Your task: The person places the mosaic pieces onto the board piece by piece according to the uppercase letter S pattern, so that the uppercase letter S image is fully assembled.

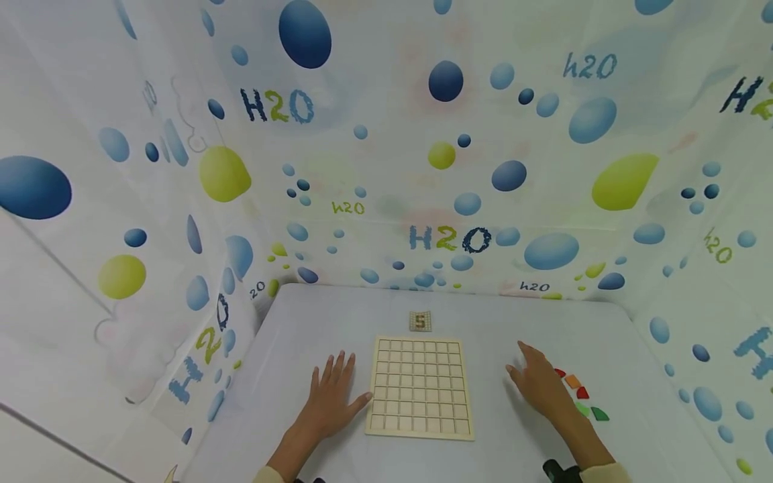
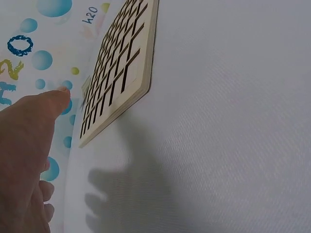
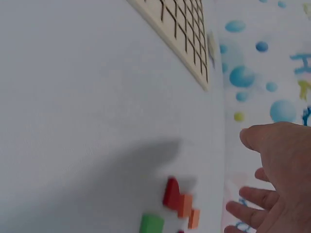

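A pale wooden grid board (image 1: 419, 388) lies flat in the middle of the white table (image 1: 338, 315). My left hand (image 1: 332, 396) rests open on the table just left of the board (image 2: 116, 68), fingers spread, thumb (image 2: 48, 104) near its left edge. My right hand (image 1: 537, 382) hovers open to the right of the board (image 3: 182, 34), holding nothing. Under and beside it lie small coloured pieces: orange (image 1: 572, 382), red (image 3: 171, 191) and green (image 1: 599, 414). A small wooden tile marked 5 (image 1: 420, 321) sits behind the board.
A curtain printed with blue and green bubbles and H2O lettering (image 1: 449, 238) encloses the table at the back and both sides. A dark wrist strap (image 1: 561, 471) shows on the right forearm.
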A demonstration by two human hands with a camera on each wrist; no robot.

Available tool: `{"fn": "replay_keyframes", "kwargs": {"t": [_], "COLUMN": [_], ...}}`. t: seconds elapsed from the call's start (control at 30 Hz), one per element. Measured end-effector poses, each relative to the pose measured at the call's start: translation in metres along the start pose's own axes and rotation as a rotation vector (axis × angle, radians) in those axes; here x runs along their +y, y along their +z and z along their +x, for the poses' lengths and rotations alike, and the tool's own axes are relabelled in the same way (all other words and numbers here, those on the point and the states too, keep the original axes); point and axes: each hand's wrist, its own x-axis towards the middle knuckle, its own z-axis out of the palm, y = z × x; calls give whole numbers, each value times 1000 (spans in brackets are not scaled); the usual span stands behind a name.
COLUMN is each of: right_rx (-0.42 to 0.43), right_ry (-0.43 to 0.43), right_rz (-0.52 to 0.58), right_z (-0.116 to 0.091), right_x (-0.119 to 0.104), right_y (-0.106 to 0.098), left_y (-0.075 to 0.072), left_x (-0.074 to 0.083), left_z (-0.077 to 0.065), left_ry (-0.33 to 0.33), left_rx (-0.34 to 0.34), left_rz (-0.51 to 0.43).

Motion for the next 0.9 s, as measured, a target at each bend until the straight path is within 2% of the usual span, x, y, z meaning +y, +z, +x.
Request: {"fn": "replay_keyframes", "kwargs": {"t": [0.1,0.17,0.43,0.63,0.9], "right_rx": [-10,-37,-50,-133,-116], "right_ry": [0,37,103,134,136], "right_rz": [45,91,28,46,44], "right_z": [2,4,5,5,6], "right_x": [17,29,77,92,100], "right_y": [-15,-24,-45,-45,-34], "left_y": [1,1,3,7,9], "left_x": [0,-1,-1,-1,-2], "left_z": [1,1,3,6,8], "left_ry": [22,33,81,110,117], "left_rx": [-12,-23,-97,-125,-170], "left_rz": [18,23,-73,-42,-52]}}
